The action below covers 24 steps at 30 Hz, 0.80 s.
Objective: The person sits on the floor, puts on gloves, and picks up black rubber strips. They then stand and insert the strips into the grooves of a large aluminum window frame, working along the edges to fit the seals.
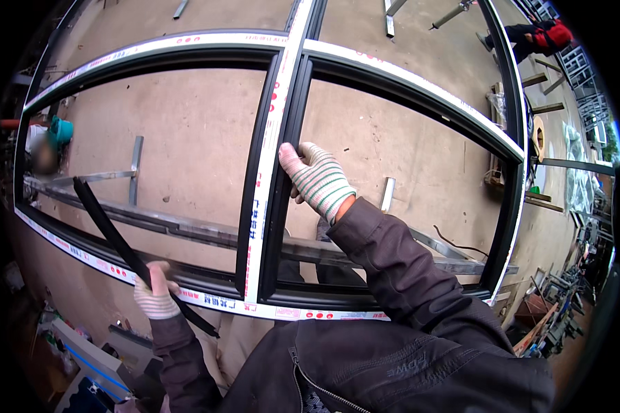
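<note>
In front of me lies a large black window frame (262, 172) with white printed protective film along its bars, held up on metal supports. My right hand (320, 179), in a striped knit glove, grips the upright middle bar, thumb on top and fingers curled over its inner edge. At the lower left, my left hand (156, 290) in a matching glove is closed round a long black strip (110, 230). The strip slants across the near edge of the frame, its far end over the left opening.
Metal support bars (186, 224) run beneath the frame. A green bucket (62, 131) stands at the far left. Another person (541, 38) in red and dark clothing is at the upper right. Stacked metal parts (558, 316) and a yellow ring (538, 134) lie along the right.
</note>
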{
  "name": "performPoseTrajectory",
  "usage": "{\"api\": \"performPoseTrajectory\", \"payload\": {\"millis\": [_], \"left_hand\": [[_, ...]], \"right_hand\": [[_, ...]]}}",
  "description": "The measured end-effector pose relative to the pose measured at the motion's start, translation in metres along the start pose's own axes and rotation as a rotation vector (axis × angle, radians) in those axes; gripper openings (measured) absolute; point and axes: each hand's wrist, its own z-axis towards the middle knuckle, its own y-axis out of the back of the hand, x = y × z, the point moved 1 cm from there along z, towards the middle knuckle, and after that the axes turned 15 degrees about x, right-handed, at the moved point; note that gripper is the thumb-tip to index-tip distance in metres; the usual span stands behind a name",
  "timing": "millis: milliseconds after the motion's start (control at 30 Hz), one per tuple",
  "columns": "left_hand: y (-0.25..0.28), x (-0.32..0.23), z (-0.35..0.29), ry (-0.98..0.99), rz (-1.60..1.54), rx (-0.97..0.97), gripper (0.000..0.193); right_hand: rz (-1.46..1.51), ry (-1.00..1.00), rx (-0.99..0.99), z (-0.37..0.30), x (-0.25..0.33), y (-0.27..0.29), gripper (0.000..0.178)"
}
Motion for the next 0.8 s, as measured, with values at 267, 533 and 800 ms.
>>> {"api": "performPoseTrajectory", "payload": {"millis": [267,533,800], "left_hand": [[0.001,-0.002,-0.002,-0.054,0.015,0.046,0.027],[-0.007,-0.006,-0.001,-0.070,0.107,-0.013,0.040],[0.002,-0.002,-0.002,-0.043,0.063,0.061,0.029]], "right_hand": [[-0.031,-0.031,0.074,0.011,0.005,0.013,0.060],[-0.002,-0.069,0.113,0.011,0.006,0.015,0.059],[-0.025,-0.090,0.161,0.011,0.006,0.019,0.060]]}}
